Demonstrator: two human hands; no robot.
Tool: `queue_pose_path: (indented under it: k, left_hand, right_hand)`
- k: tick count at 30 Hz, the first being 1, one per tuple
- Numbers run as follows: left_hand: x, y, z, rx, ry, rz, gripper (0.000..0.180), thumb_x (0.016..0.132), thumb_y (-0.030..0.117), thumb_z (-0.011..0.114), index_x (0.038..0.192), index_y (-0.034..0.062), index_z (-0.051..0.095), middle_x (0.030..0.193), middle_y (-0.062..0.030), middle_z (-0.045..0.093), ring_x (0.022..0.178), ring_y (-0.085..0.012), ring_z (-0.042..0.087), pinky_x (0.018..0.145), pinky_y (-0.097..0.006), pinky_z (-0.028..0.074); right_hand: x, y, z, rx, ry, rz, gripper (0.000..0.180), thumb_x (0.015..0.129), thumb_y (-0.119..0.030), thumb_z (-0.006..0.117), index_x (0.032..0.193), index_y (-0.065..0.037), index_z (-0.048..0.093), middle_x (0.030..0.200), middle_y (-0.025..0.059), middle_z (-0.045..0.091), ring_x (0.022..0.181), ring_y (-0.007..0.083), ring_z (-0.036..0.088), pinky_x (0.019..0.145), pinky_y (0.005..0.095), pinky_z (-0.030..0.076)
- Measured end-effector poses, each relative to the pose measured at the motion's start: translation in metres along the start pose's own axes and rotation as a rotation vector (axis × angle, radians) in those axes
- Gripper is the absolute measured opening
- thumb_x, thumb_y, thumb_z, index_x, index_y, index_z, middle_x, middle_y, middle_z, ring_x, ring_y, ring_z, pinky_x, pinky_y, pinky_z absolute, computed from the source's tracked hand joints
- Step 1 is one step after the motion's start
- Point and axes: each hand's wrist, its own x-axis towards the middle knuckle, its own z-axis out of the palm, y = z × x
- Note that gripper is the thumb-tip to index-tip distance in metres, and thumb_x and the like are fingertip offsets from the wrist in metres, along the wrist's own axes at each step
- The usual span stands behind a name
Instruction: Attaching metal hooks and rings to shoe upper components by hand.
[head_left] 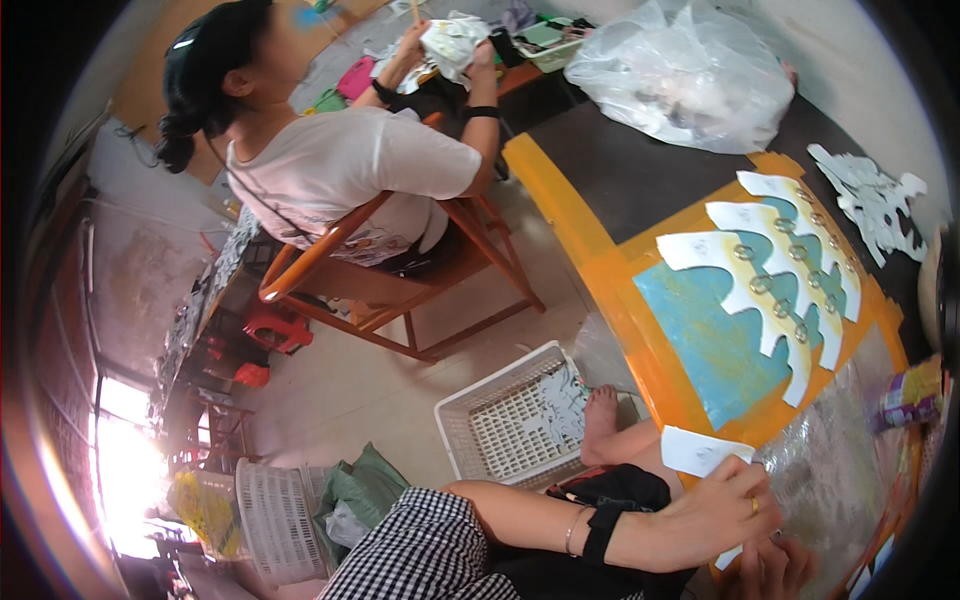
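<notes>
My left hand (712,515), wearing a black wristband and a ring, is at the near edge of the table with its fingers bent down onto a white cut-out piece (700,450). Part of that piece is covered by the hand, and a white edge shows again below it. Close beside it, my right hand (775,572) has its fingers curled in; what they hold is hidden. Farther up the table, several white toothed cut-out pieces (712,250) lie overlapped in a row on a blue sheet (690,330), with round rings along their middles.
Orange tape (575,225) edges the dark table. A large clear plastic bag (690,80), white cut scraps (865,200) and a can (908,395) stand around the work. A white basket (455,425) sits on the floor. A co-worker (350,150) sits on a wooden chair (385,290), handling white material.
</notes>
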Motion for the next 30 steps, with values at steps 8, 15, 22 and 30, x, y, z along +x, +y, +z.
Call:
queue_pose_path:
  k: [8,15,22,30]
  left_hand:
    - [0.011,-0.003,-0.023,-0.052,-0.157,-0.124,0.037,0.07,0.004,0.071,0.105,0.0084,0.059,0.097,-0.0055,0.059,0.103,-0.0288,0.053,0.084,-0.044,0.04]
    - [0.023,-0.004,-0.031,-0.056,-0.244,-0.077,0.031,0.073,-0.004,0.076,0.095,0.0107,0.061,0.097,-0.0021,0.067,0.097,-0.0248,0.053,0.089,-0.037,0.038]
    - [0.013,0.002,-0.029,0.026,-0.183,0.011,0.03,0.075,-0.005,0.074,0.098,0.0098,0.062,0.098,0.0,0.068,0.095,-0.0255,0.051,0.087,-0.037,0.039]
    - [0.01,0.003,-0.037,0.126,-0.202,0.076,0.032,0.077,0.007,0.075,0.107,0.0133,0.065,0.1,0.0018,0.067,0.101,-0.0252,0.053,0.088,-0.039,0.037]
  right_hand:
    - [0.013,0.009,0.024,0.001,0.225,-0.037,0.036,0.08,-0.013,0.064,0.114,0.0,0.069,0.105,0.0053,0.065,0.103,0.0233,0.057,0.096,0.0437,0.038]
    - [0.004,0.013,0.023,0.05,0.431,-0.065,0.03,0.082,-0.013,0.064,0.107,0.002,0.067,0.099,0.0061,0.065,0.098,0.0206,0.059,0.085,0.0378,0.044]
    - [0.004,0.014,0.029,0.187,0.529,-0.07,0.02,0.077,-0.005,0.067,0.097,-0.002,0.063,0.088,0.0067,0.061,0.089,0.0221,0.057,0.081,0.0355,0.043]
    - [0.01,0.019,0.034,0.199,0.582,-0.078,0.02,0.077,-0.003,0.066,0.096,-0.003,0.063,0.086,0.0073,0.06,0.09,0.0238,0.056,0.08,0.0357,0.043]
